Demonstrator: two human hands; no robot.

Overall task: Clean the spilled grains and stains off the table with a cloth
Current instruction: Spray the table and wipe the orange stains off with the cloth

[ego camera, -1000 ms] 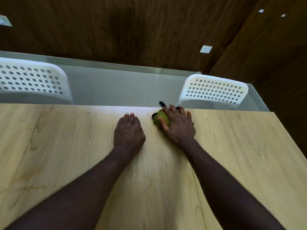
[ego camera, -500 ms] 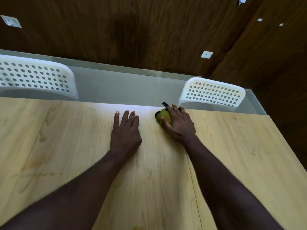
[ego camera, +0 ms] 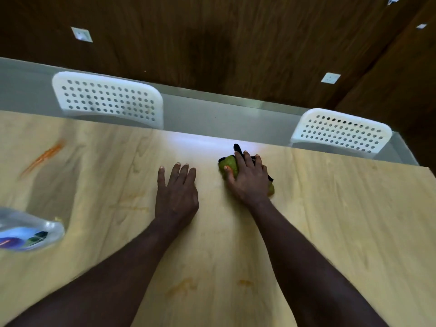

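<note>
Dark wood panelling (ego camera: 212, 43) is filling the background, with small white wall plates dotted across it, and a grey ledge is running along its foot behind the table. Below that, a pale wood-grain table (ego camera: 330, 220) is taking up most of the view, its far edge catching a bright glare. Two white perforated chair backs are showing beyond that edge, one at the left (ego camera: 107, 100) and one at the right (ego camera: 339, 132).

Both bare forearms are reaching forward over the table. The left hand (ego camera: 177, 197) is lying flat, palm down on the bare wood, fingers stretched forward and slightly spread, gripping nothing. The right hand (ego camera: 251, 180) is pressing down on the cloth (ego camera: 227, 165), fingers curled over it and thumb against its near-left side.

That cloth is sitting near the far edge of the table, right of centre, just beside the glare. It is looking bunched into a small wad, olive-green with black parts poking out beyond the fingers, and most of it is hiding under the hand.

A blurred clear plastic bag (ego camera: 28, 234) with coloured print is lying at the left edge. An orange streak (ego camera: 44, 156) is marking the far left of the table, and fainter orange-brown stains (ego camera: 181, 287) are showing between the forearms.
</note>
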